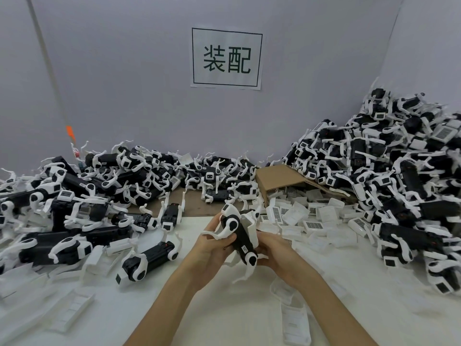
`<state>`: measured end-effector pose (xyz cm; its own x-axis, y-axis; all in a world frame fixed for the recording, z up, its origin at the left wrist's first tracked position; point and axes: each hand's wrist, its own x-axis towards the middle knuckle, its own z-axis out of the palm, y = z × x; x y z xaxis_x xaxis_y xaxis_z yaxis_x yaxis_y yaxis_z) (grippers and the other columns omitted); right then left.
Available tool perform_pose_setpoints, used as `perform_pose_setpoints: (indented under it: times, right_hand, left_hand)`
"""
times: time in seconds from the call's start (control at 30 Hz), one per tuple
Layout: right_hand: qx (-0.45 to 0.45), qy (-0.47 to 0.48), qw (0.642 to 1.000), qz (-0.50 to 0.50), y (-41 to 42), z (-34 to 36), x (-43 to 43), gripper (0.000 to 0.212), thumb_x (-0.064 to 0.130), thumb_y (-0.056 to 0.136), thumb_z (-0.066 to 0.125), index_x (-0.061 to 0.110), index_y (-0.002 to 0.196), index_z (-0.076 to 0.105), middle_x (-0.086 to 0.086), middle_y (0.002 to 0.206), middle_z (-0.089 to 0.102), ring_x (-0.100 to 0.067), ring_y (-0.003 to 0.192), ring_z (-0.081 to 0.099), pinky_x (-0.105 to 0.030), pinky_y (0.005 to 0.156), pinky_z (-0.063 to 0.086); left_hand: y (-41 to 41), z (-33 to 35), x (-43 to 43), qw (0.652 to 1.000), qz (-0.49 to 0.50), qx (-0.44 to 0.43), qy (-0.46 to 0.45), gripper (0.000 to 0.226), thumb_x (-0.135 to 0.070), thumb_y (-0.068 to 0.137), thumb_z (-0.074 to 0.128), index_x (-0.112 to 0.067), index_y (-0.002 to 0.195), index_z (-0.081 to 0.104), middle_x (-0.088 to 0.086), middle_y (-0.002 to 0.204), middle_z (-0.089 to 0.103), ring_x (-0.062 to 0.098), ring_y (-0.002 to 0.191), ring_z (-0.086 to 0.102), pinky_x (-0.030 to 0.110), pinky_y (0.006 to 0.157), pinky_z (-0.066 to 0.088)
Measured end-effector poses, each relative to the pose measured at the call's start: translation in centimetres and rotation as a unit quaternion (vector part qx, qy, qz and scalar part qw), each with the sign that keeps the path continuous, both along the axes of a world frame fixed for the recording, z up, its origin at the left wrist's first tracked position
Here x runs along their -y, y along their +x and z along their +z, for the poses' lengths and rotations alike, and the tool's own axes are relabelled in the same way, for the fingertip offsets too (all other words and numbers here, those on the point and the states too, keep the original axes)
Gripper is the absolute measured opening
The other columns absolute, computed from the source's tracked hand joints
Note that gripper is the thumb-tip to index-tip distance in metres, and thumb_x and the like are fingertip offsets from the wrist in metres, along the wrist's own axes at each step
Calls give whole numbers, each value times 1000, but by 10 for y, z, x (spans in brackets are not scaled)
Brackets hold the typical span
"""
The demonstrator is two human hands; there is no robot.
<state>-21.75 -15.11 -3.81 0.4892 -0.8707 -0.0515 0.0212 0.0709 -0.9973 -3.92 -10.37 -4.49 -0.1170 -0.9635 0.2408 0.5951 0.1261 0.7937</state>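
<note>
Ideally, the left hand (214,242) and right hand (277,247), both gripping the black-and-white plastic robot dog (240,233), should press its parts squarely together.

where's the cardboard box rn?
Head view, right of centre near the wall: the cardboard box lies between the left toy pile and the taller right toy pile, behind the white labelled parts.

Toy dog (240,231) label (244,248) too small to read; right pile (399,171) cut by frame edge
</note>
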Motion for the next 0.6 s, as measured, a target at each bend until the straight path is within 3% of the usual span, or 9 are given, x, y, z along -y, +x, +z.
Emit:
perform_pose_setpoints:
  times: [0.07,0.23,0.37,0.47,0.6]
  right_hand:
    - [-8,-11,1000,-12,2,-1,-1,29,16,102,46,-3,114,63,-13,96,67,-19,81,61,-41,79,45]
    - [44,-77,996,-32,-1,2,0,21,-3,96,52,4,111,64,-11,97,71,-18,80,66,-29,69,53]
    - [55,-95,994,-5,-4,0,2,18,9,96,59,9,111,69,-12,100,70,-21,87,64,-33,77,50]
    - [27,-114,993,4,-4,-1,1,22,21,94,67,12,114,69,-5,98,72,-15,86,64,-30,76,48]
    - [13,-126,991,-31,-2,-3,2,16,17,94,66,10,109,70,1,87,72,-9,76,63,-31,74,48]
  left_hand:
    - [1,0,0,1000,6,2,3,62,1,82,67,-14,140,54,19,133,60,31,119,62,37,100,53]
    - [-2,2,-1,1000,15,10,8,55,-4,81,69,-15,134,59,18,128,63,30,116,63,36,97,55]
    - [-1,4,-3,1000,22,19,0,58,-8,83,68,-10,139,53,19,127,62,32,116,61,39,99,51]
    - [2,6,-4,1000,28,11,1,59,-11,84,66,-7,141,50,23,132,59,33,117,60,38,99,51]
    - [1,6,-4,1000,19,13,2,58,-11,86,64,-5,142,49,24,141,55,32,119,61,38,100,52]
